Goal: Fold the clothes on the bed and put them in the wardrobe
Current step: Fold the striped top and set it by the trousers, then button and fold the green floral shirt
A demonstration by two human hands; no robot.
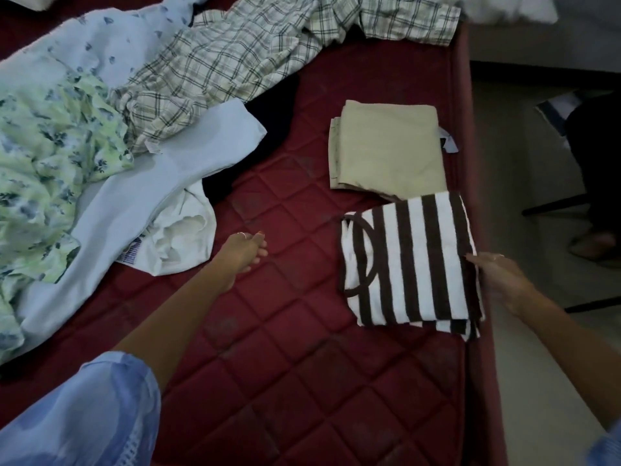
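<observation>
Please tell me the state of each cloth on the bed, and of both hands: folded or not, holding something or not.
striped top: folded, flat near bed edge.
beige garment: folded, lying behind the striped top.
plaid shirt: unfolded, spread out.
green floral garment: unfolded, crumpled.
white garment: unfolded.
left hand: loosely curled, holding nothing.
right hand: fingers straight, touching the striped top's edge.

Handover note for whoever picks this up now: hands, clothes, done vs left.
Left hand: holds nothing, fingers loosely curled, over the red mattress near the white garment.
Right hand: open, fingers straight, touching the right edge of the folded striped top.
Done: striped top and beige garment folded, lying by the bed's right edge.
Left: plaid shirt, pale blue garment, green floral garment, white garment and a dark item lie unfolded. No wardrobe in view; nothing put away.
</observation>
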